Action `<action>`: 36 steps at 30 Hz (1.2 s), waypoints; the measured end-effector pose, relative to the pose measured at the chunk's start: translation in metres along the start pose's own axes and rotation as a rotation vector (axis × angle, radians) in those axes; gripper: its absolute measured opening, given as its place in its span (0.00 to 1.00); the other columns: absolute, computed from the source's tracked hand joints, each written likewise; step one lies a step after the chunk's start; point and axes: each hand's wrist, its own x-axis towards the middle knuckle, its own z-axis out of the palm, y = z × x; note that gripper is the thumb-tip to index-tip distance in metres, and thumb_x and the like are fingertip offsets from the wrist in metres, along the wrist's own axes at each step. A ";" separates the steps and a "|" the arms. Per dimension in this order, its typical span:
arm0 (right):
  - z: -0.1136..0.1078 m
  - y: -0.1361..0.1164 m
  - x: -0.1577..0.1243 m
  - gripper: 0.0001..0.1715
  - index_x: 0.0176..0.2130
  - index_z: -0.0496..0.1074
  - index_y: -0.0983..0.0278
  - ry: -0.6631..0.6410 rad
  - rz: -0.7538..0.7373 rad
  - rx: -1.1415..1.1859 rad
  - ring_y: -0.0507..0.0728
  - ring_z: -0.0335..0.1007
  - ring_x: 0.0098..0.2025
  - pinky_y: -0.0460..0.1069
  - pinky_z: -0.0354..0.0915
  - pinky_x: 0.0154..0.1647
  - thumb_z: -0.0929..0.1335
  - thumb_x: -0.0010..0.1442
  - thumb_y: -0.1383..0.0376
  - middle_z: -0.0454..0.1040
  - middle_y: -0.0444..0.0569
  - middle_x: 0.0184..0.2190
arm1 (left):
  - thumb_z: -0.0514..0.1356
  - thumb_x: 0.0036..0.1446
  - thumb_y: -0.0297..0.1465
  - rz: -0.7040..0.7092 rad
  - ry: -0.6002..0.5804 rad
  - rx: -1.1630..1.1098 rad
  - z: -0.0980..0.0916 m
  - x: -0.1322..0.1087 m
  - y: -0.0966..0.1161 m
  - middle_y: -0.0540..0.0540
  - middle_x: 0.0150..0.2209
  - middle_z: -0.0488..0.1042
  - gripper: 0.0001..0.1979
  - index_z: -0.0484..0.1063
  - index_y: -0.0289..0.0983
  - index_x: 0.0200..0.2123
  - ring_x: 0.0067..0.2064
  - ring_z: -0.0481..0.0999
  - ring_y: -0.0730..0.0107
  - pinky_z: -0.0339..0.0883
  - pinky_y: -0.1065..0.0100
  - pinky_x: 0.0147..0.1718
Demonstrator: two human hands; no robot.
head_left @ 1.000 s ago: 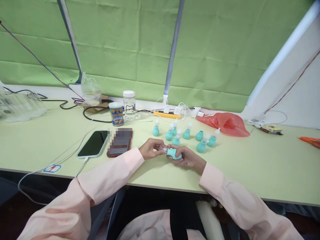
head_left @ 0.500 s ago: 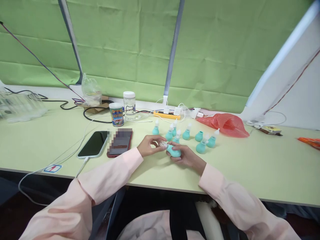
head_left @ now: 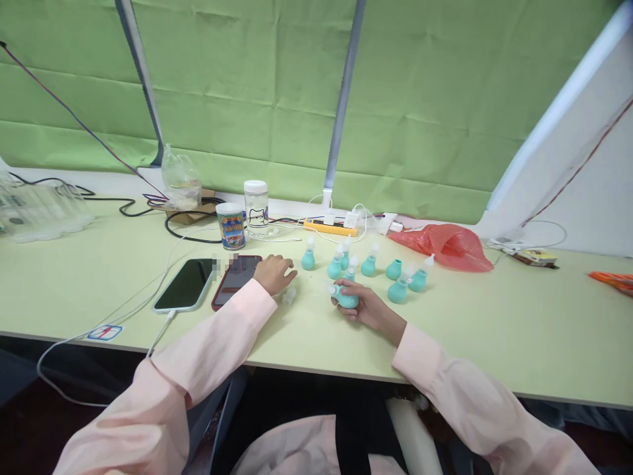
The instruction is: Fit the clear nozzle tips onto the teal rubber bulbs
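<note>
My right hand (head_left: pixel 364 305) is wrapped round a teal nasal aspirator bulb (head_left: pixel 348 301), held tilted with its pale tip toward the left. With fingers apart and nothing in them, my left hand (head_left: pixel 275 274) hovers beside the red-cased phone (head_left: pixel 234 282). Just below its fingertips is a small clear plastic cap (head_left: pixel 289 296); whether it rests on the table or is still dropping I cannot tell. Behind my right hand stand several more teal aspirators, such as one with a clear tip (head_left: pixel 368 265). Among them a bare bulb (head_left: pixel 394 269) has no tip.
A second phone (head_left: pixel 184 285) on a white cable lies at left. Farther back are a printed paper cup (head_left: pixel 231 227), a clear jar (head_left: pixel 256 210), a yellow power strip (head_left: pixel 330 228) and a red plastic bag (head_left: pixel 448 247). The table's front edge (head_left: pixel 326 375) runs below my hands.
My left hand has come off the aspirator's tip and moved left, its fingers opening. The clear cap now appears under it. My right hand keeps its hold on the bulb.
</note>
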 end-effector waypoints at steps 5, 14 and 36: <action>0.002 0.000 -0.001 0.11 0.34 0.57 0.62 0.001 0.001 -0.017 0.44 0.47 0.14 0.41 0.44 0.14 0.62 0.47 0.66 0.65 0.44 0.23 | 0.51 0.47 0.37 -0.031 -0.156 -0.003 0.010 0.002 -0.003 0.39 0.36 0.70 0.15 0.69 0.37 0.36 0.40 0.67 0.55 0.60 0.63 0.32; 0.003 0.001 -0.002 0.12 0.33 0.58 0.62 0.033 -0.039 -0.108 0.43 0.49 0.14 0.41 0.48 0.13 0.64 0.46 0.65 0.65 0.43 0.23 | 0.52 0.45 0.28 0.055 0.021 -0.365 0.007 0.003 0.000 0.44 0.27 0.71 0.19 0.65 0.30 0.43 0.33 0.69 0.65 0.61 0.67 0.35; 0.014 0.014 -0.003 0.12 0.35 0.62 0.61 0.553 -0.739 -0.974 0.56 0.63 0.36 0.51 0.58 0.39 0.65 0.47 0.63 0.67 0.47 0.33 | 0.66 0.31 0.31 -0.115 -0.300 -1.756 0.004 -0.005 0.019 0.44 0.24 0.73 0.17 0.70 0.27 0.26 0.29 0.73 0.67 0.66 0.60 0.39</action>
